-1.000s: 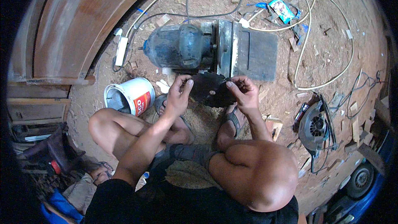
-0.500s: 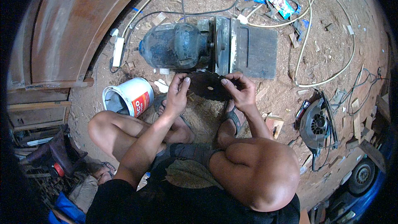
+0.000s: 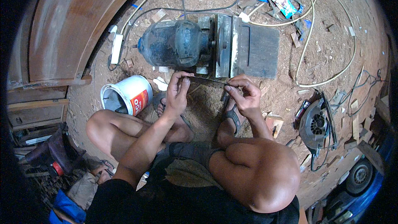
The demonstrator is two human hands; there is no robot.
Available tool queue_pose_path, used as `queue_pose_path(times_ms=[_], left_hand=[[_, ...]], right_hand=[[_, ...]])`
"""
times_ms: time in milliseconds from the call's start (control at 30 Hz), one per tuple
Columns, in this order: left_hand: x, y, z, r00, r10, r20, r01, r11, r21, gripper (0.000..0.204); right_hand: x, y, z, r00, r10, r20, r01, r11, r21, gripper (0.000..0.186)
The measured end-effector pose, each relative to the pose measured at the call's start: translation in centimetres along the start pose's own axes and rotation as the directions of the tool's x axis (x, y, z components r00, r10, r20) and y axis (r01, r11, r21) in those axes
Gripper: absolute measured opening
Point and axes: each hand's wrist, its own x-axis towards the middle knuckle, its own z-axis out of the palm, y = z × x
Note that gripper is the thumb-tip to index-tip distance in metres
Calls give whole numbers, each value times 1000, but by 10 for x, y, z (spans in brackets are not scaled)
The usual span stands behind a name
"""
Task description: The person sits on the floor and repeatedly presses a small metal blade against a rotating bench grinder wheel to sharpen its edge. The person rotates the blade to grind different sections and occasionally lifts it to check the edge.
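Observation:
A dark circular saw blade (image 3: pixel 207 81) is held between my two hands, turned nearly edge-on so that only a thin strip of it shows. My left hand (image 3: pixel 179 89) pinches its left edge between thumb and fingers. On the opposite edge, my right hand (image 3: pixel 245 93) grips with thumb and bent fingers. Just beyond the blade lies a blue-grey motor (image 3: pixel 174 43), joined to a machine with an upright disc (image 3: pixel 223 45) and a flat dark plate (image 3: pixel 264 49).
A white bucket (image 3: pixel 139 89) lies tipped near my left foot. To the right sits a hand-held circular saw (image 3: pixel 316 122). A pale hose (image 3: pixel 299 62) loops over the sawdust-strewn ground among wood scraps. Wooden panels (image 3: pixel 70 29) stand at left, a power strip (image 3: pixel 117 49) beside them.
The blade has tilted from showing its round face with the centre hole to nearly edge-on. My right hand's fingers have curled more around its edge.

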Motion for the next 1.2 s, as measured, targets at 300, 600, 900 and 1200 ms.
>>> queue_pose_path(times_ms=[300, 600, 900, 1200], left_hand=[[1, -6, 2, 999, 27, -16, -27, 1000, 0, 14], [-3, -12, 4, 970, -239, -41, 240, 970, 22, 19], [8, -17, 3, 979, -193, -68, 197, 978, 68, 22], [7, -19, 6, 969, -240, -56, 236, 969, -80, 18]], right_hand=[[1, -1, -1, 1000, -11, 13, 12, 1000, -9, 12], [5, 5, 10, 932, 354, -76, -356, 934, -15, 14], [19, 18, 13, 889, 453, -63, -447, 891, 83, 21], [26, 17, 12, 879, 475, -31, -473, 879, 58, 22]])
